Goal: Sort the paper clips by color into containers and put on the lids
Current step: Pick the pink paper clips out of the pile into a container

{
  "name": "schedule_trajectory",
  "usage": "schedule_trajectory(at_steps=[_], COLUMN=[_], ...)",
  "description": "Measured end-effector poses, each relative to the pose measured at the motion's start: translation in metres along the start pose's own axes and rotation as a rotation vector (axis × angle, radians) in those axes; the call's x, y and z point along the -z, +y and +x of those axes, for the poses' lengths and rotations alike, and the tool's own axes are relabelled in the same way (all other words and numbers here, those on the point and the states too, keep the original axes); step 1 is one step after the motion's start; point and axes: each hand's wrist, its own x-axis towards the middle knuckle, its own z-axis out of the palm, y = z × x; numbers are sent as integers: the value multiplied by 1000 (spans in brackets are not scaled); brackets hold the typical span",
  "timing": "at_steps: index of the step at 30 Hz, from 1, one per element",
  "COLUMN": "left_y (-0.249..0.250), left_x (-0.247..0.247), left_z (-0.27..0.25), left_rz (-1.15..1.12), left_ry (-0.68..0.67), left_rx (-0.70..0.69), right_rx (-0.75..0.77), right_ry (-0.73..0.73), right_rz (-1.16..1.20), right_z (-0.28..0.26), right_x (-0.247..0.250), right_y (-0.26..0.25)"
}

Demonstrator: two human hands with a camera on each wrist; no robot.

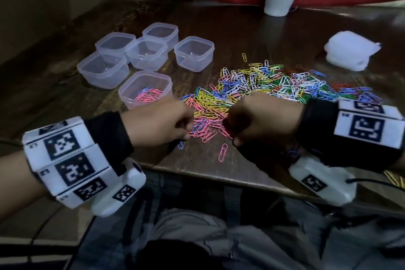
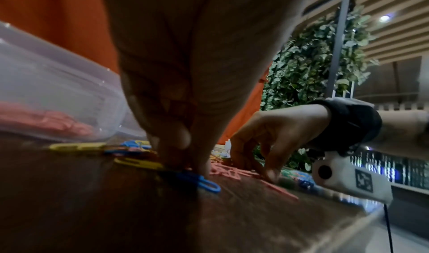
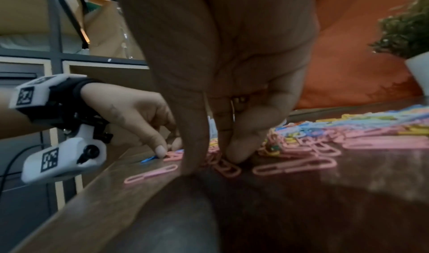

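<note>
Both hands pinch at pink plastic-coated paper clips (image 1: 206,127) lying between them on the counter: left hand (image 1: 162,124), right hand (image 1: 258,119). Pink-gathering step; next, carry them to the clear plastic container (image 1: 145,89) beyond the left hand.

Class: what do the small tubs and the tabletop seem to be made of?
Tubs: probably thin translucent plastic with a slightly frosted finish, since the table shows through their walls. Tabletop: dark wood or wood-look laminate, glossy; grain streaks and light reflections show.
</note>
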Motion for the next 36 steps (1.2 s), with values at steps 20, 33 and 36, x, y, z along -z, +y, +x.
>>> schedule_trajectory(at_steps=[20, 33, 36], left_y=[14, 48, 37], left_x=[-1, -15, -16], left_z=[-13, 15, 8], left_rz=[-938, -2369, -2482], left_ry=[88, 311, 360], left_rx=[215, 352, 384], right_rx=[-16, 138, 191], right_ry=[52, 392, 502], right_rz=[-200, 89, 122], right_z=[4, 8, -13], right_x=[1, 24, 34], right_y=[-20, -45, -28])
